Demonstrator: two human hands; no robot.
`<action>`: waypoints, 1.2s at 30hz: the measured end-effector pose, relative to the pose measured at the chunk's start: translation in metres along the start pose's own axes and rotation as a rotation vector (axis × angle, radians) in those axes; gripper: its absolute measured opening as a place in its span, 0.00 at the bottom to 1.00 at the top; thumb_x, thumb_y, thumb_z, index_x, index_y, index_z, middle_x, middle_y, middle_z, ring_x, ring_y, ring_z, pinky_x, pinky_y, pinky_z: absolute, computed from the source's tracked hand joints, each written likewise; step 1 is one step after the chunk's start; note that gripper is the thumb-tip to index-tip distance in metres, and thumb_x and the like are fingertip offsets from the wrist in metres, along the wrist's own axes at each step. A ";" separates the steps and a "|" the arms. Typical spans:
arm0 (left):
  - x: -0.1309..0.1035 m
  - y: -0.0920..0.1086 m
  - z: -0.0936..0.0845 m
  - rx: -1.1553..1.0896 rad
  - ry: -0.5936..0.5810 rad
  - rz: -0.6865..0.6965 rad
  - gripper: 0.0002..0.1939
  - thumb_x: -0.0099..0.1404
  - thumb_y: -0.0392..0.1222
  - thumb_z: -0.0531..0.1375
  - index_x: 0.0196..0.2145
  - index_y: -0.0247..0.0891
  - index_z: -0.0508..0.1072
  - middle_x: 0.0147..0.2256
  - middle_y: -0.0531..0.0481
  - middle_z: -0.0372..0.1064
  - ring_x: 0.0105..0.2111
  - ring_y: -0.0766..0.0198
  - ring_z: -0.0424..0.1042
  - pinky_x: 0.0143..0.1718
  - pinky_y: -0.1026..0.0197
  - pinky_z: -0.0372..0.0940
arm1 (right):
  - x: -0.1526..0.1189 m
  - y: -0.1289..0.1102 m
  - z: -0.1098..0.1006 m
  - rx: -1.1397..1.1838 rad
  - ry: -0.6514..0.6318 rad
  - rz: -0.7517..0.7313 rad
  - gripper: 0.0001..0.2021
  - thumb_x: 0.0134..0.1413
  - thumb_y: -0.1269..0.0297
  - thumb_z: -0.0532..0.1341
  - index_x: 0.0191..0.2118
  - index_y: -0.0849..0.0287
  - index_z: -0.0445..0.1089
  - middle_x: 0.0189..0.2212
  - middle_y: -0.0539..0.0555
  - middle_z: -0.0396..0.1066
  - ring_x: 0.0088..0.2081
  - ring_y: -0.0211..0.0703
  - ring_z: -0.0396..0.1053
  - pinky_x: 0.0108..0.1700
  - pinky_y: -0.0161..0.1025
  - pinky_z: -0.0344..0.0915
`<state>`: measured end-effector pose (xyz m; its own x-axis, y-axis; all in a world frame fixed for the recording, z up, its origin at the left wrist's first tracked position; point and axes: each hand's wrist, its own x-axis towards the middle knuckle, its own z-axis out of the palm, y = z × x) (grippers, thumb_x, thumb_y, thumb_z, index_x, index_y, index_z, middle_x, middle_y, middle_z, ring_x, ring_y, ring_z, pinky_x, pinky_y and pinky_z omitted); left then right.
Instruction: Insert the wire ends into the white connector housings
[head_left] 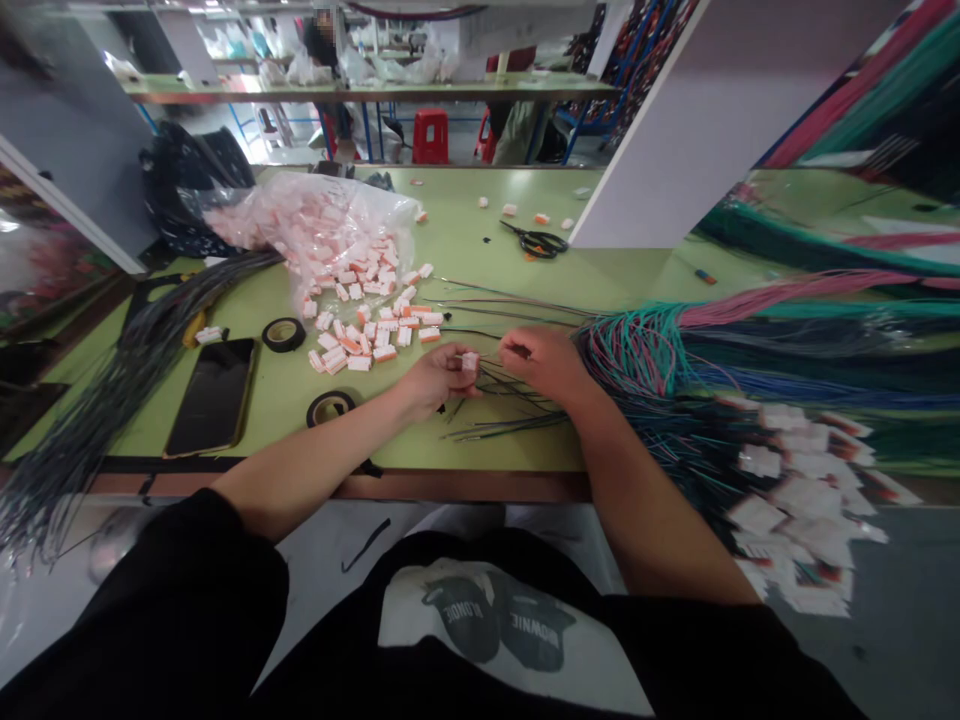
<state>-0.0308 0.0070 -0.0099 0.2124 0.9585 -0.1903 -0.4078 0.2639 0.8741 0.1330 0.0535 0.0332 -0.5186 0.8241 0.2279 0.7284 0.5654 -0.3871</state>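
Note:
My left hand [438,378] pinches a small white and orange connector housing [470,362] above the green table. Close on its right, my right hand [541,358] has its fingers curled around the end of a thin wire, which points toward the housing. I cannot make out whether the wire tip is inside it. More loose wires [517,388] lie under and between both hands, running from a tangled bundle of green and pink wires [634,345] at the right. A heap of similar connector housings [375,335] lies beyond my left hand, spilling from a clear plastic bag [330,215].
Two rolls of black tape [283,335] and a phone [211,395] lie left of my arm. A grey wire bundle [150,350] hangs over the left edge. Black scissors [538,242] rest near a white upright panel [652,130]. Finished-looking white connectors [802,490] overhang the right front edge.

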 end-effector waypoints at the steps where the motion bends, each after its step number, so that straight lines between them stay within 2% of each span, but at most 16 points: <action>1: 0.000 0.000 0.000 -0.005 0.006 -0.003 0.16 0.47 0.29 0.66 0.33 0.34 0.65 0.22 0.59 0.63 0.20 0.74 0.66 0.27 0.65 0.65 | 0.000 0.000 0.000 0.001 -0.002 -0.008 0.07 0.43 0.65 0.53 0.22 0.59 0.65 0.20 0.50 0.64 0.25 0.36 0.57 0.28 0.34 0.49; 9: 0.002 -0.002 -0.001 -0.039 0.032 -0.016 0.14 0.48 0.27 0.64 0.33 0.33 0.67 0.22 0.57 0.64 0.20 0.73 0.67 0.27 0.64 0.67 | -0.001 -0.003 0.008 -0.037 0.058 -0.081 0.06 0.43 0.66 0.53 0.22 0.58 0.65 0.20 0.50 0.64 0.26 0.37 0.56 0.28 0.34 0.49; 18: -0.002 0.001 0.003 -0.066 0.043 -0.023 0.11 0.48 0.25 0.63 0.32 0.30 0.71 0.21 0.56 0.65 0.19 0.74 0.65 0.28 0.65 0.66 | -0.002 -0.006 0.013 -0.071 0.061 -0.124 0.08 0.48 0.66 0.52 0.24 0.59 0.66 0.23 0.52 0.65 0.28 0.39 0.58 0.32 0.36 0.52; 21: -0.003 0.000 0.003 -0.056 0.058 -0.019 0.11 0.48 0.24 0.62 0.32 0.30 0.72 0.22 0.55 0.66 0.19 0.74 0.65 0.27 0.65 0.66 | -0.002 -0.008 0.016 -0.079 0.038 -0.097 0.09 0.49 0.66 0.52 0.25 0.59 0.67 0.24 0.53 0.66 0.29 0.40 0.59 0.32 0.36 0.52; 27: -0.001 -0.002 0.002 -0.034 0.080 -0.003 0.12 0.47 0.27 0.64 0.32 0.30 0.73 0.23 0.54 0.67 0.20 0.73 0.66 0.25 0.66 0.64 | 0.000 -0.005 0.014 0.033 -0.093 -0.008 0.11 0.52 0.62 0.52 0.30 0.60 0.69 0.26 0.52 0.69 0.28 0.38 0.61 0.30 0.34 0.51; 36: -0.001 -0.002 0.003 -0.019 0.087 0.006 0.12 0.46 0.25 0.64 0.32 0.31 0.73 0.24 0.53 0.68 0.21 0.72 0.67 0.26 0.66 0.64 | 0.000 -0.007 0.012 0.045 -0.063 -0.014 0.10 0.50 0.65 0.53 0.27 0.60 0.70 0.24 0.52 0.70 0.26 0.37 0.60 0.28 0.33 0.52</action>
<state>-0.0280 0.0053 -0.0099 0.1327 0.9655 -0.2242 -0.4253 0.2598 0.8670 0.1226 0.0490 0.0248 -0.5568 0.8116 0.1772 0.7007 0.5734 -0.4246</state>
